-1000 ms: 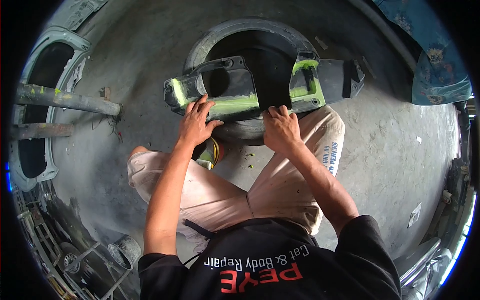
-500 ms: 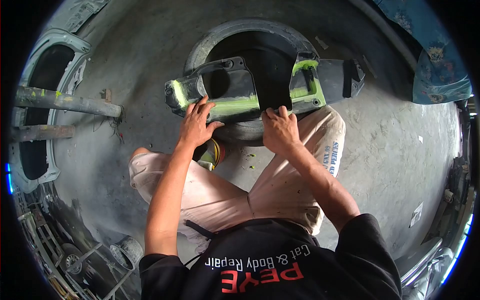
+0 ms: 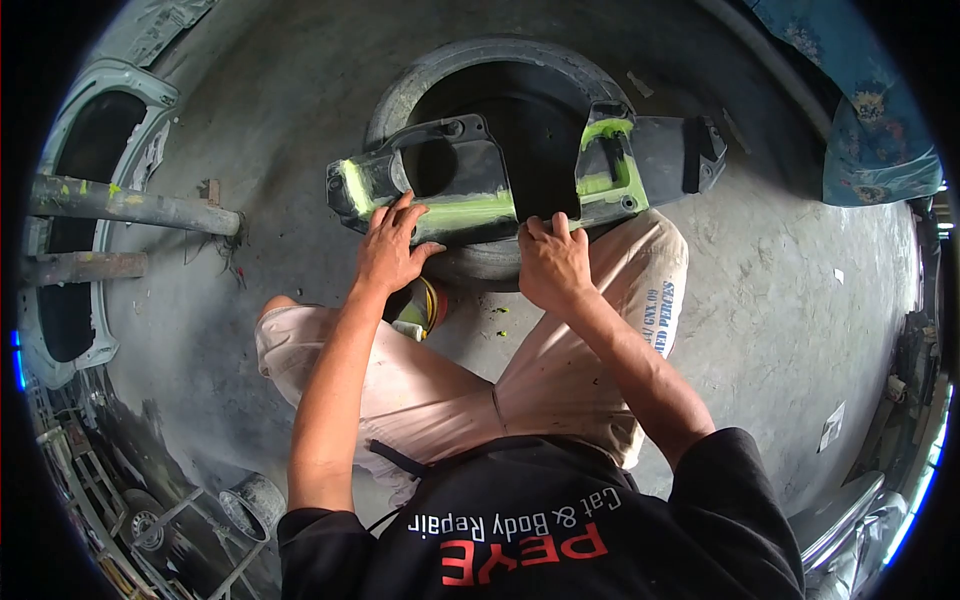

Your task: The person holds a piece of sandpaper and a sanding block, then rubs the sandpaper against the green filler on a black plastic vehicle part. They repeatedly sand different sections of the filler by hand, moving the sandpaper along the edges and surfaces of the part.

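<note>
A dark plastic panel with yellow-green patches point(image 3: 465, 209) lies across a tire point(image 3: 400, 95) on the floor, between my bent legs. My left hand point(image 3: 393, 245) rests on the panel's near left edge, fingers apart, the thumb stretched out to the right. At the near edge of the panel's middle, beside the dark opening, is my right hand point(image 3: 555, 258), its fingers curled and pressed together. Whatever is under those fingers is hidden. The panel's right end reaches past the tire over the floor.
Thick posts point(image 3: 140, 204) and a pale car panel point(image 3: 100, 345) stand at the left. A metal bucket point(image 3: 255, 503) is at the lower left. Blue patterned cloth point(image 3: 875, 140) hangs at the upper right. Shiny wrapped parts point(image 3: 850, 535) lie at the lower right.
My right hand has shifted very slightly left and down along the panel's near edge. My left hand and the panel look almost unmoved.
</note>
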Action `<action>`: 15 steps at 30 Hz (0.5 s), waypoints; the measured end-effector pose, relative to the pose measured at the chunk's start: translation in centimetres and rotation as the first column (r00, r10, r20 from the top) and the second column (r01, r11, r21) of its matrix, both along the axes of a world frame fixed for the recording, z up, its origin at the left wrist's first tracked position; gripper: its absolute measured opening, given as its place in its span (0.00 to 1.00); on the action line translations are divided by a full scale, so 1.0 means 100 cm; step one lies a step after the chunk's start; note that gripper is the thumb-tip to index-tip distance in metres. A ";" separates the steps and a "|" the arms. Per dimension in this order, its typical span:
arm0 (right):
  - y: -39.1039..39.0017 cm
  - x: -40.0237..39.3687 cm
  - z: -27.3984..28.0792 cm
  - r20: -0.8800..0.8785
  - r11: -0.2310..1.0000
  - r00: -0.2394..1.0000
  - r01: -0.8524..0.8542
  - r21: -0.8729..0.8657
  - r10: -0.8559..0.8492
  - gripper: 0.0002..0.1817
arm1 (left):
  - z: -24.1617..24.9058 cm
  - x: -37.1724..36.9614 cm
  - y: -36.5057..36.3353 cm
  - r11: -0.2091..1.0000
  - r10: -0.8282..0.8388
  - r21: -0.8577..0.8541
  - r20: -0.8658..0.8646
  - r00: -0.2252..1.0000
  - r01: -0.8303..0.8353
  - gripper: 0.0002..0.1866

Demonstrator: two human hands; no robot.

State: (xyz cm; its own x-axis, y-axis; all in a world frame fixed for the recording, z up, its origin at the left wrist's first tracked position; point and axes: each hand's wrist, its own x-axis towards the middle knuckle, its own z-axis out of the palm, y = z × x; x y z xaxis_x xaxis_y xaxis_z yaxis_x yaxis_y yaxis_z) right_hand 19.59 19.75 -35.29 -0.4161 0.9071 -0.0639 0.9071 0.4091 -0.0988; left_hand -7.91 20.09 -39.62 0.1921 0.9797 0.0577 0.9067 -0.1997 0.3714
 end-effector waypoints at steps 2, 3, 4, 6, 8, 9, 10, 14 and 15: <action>0.002 0.006 0.000 -0.033 1.000 0.999 -0.020 -0.004 0.020 0.17 | -0.001 -0.002 -0.002 1.000 0.005 -0.012 -0.005 1.000 -0.005 0.35; 0.008 0.011 -0.003 -0.048 1.000 0.999 0.000 -0.012 0.000 0.18 | -0.002 -0.003 -0.001 1.000 -0.002 0.001 -0.002 1.000 0.002 0.35; 0.011 0.015 -0.006 -0.060 1.000 0.998 0.020 -0.020 -0.022 0.18 | -0.003 -0.002 -0.001 1.000 -0.010 0.015 0.003 1.000 0.010 0.35; 0.009 0.007 -0.008 -0.027 0.999 0.999 0.044 -0.013 -0.044 0.18 | -0.002 -0.001 0.000 1.000 -0.008 0.001 0.001 1.000 0.008 0.35; -0.003 -0.001 -0.004 0.003 0.999 1.000 -0.014 0.053 0.014 0.17 | 0.000 -0.002 -0.002 1.000 0.006 -0.020 -0.005 1.000 -0.006 0.35; -0.001 0.002 -0.003 -0.050 0.998 0.998 -0.029 0.060 0.032 0.17 | 0.001 -0.002 -0.001 1.000 0.003 -0.030 0.000 1.000 -0.003 0.35; 0.004 0.007 -0.005 -0.050 0.998 0.998 -0.028 0.059 0.031 0.17 | 0.002 -0.002 -0.001 0.999 -0.001 -0.039 0.007 1.000 0.001 0.35; 0.006 0.001 0.000 0.103 1.000 0.994 0.023 -0.018 -0.021 0.20 | -0.001 -0.001 0.002 1.000 -0.011 0.005 0.001 1.000 0.011 0.35; 0.001 0.001 -0.001 0.051 1.000 0.999 0.004 0.014 -0.005 0.21 | -0.001 -0.002 0.000 1.000 -0.004 -0.009 0.004 1.000 0.004 0.35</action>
